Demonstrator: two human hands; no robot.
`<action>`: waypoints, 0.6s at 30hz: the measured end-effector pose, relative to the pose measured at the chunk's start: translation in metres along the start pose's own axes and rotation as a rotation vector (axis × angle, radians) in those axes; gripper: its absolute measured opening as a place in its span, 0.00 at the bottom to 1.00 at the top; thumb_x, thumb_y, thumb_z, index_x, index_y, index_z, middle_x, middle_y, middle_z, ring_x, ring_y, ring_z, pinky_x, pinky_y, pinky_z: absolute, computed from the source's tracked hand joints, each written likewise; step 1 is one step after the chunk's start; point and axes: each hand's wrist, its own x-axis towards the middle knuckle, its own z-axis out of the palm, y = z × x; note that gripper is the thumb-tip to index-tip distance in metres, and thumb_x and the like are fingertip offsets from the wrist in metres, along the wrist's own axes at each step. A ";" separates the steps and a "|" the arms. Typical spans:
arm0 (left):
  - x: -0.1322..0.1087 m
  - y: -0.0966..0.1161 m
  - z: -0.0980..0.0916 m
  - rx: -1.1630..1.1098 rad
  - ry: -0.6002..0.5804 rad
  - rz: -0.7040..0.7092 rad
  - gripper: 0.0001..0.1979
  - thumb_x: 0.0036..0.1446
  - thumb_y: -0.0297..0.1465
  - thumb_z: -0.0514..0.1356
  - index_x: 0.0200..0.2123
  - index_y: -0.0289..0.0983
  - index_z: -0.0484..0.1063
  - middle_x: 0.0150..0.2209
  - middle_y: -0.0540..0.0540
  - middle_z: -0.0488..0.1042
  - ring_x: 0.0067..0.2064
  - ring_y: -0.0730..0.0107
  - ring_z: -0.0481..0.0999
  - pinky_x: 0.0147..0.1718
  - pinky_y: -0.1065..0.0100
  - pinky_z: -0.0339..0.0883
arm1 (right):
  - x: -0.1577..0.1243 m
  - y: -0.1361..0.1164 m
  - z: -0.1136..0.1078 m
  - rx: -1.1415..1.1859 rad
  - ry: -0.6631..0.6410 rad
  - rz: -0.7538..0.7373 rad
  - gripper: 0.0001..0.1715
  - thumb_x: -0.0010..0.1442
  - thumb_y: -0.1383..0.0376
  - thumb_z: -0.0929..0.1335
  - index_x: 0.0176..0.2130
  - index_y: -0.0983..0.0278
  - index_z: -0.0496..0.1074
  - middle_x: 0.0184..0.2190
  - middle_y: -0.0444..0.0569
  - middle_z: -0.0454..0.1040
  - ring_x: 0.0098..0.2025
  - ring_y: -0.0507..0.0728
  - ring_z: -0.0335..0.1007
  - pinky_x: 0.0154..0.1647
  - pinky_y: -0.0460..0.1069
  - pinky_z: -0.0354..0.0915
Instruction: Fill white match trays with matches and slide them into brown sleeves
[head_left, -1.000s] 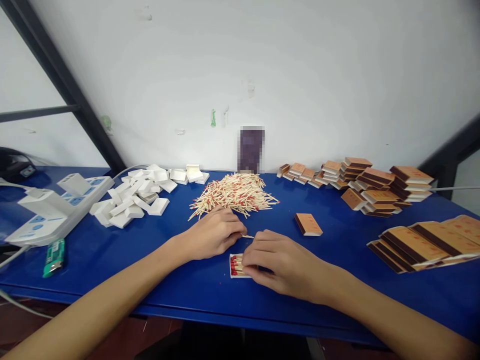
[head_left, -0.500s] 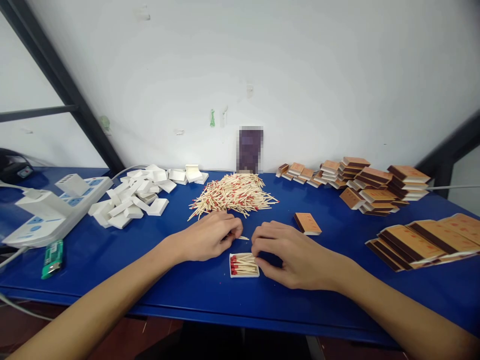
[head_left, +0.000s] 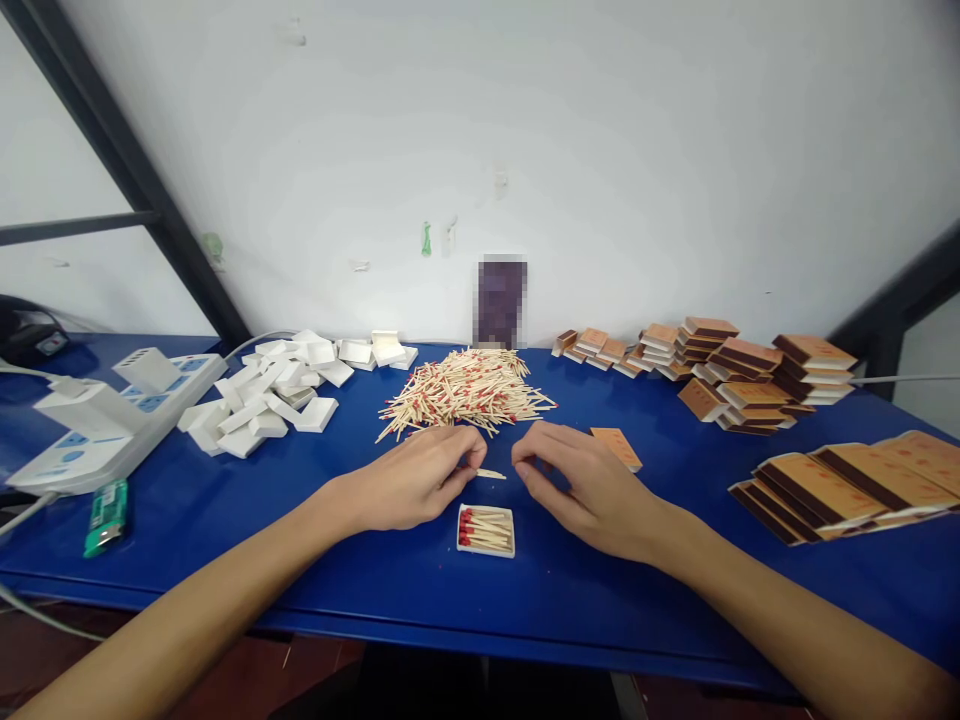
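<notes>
Matches (head_left: 487, 530) lie in a small white tray (head_left: 486, 553) at the lower centre of the frame, red heads to the left. Over at the far left of the worktop (head_left: 375, 590) I see a power strip (head_left: 112, 455), then a jumble of white trays (head_left: 277, 390). The left hand (head_left: 420, 475) reaches in from the lower left, knuckles up before the match heap (head_left: 469, 385), thumb and forefinger pinching pale sticks (head_left: 492, 475). Opposite, the right hand (head_left: 592, 490) arches in from the lower right, fingers curled nearly together; I can't tell whether they grip anything. Orange matchboxes (head_left: 739, 365) stand stacked at the right.
</notes>
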 end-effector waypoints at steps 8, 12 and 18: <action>-0.002 0.018 -0.004 -0.159 -0.111 -0.022 0.08 0.51 0.20 0.58 0.33 0.38 0.65 0.27 0.56 0.68 0.29 0.76 0.65 0.32 0.72 0.58 | -0.001 -0.003 -0.006 0.024 -0.034 -0.025 0.06 0.64 0.69 0.62 0.38 0.63 0.68 0.30 0.45 0.71 0.32 0.53 0.64 0.36 0.48 0.60; -0.002 0.016 -0.002 -0.140 -0.067 -0.024 0.07 0.50 0.23 0.60 0.32 0.38 0.67 0.27 0.55 0.70 0.29 0.74 0.66 0.33 0.70 0.58 | -0.003 -0.009 -0.004 0.066 -0.235 -0.038 0.10 0.60 0.64 0.67 0.44 0.63 0.69 0.37 0.48 0.73 0.38 0.56 0.67 0.42 0.52 0.62; -0.004 0.014 0.000 -0.103 -0.003 -0.010 0.03 0.53 0.27 0.61 0.34 0.38 0.69 0.27 0.54 0.71 0.30 0.74 0.67 0.34 0.69 0.59 | -0.005 -0.008 0.000 0.068 -0.326 -0.017 0.14 0.56 0.62 0.71 0.42 0.63 0.69 0.38 0.47 0.72 0.40 0.56 0.67 0.47 0.53 0.61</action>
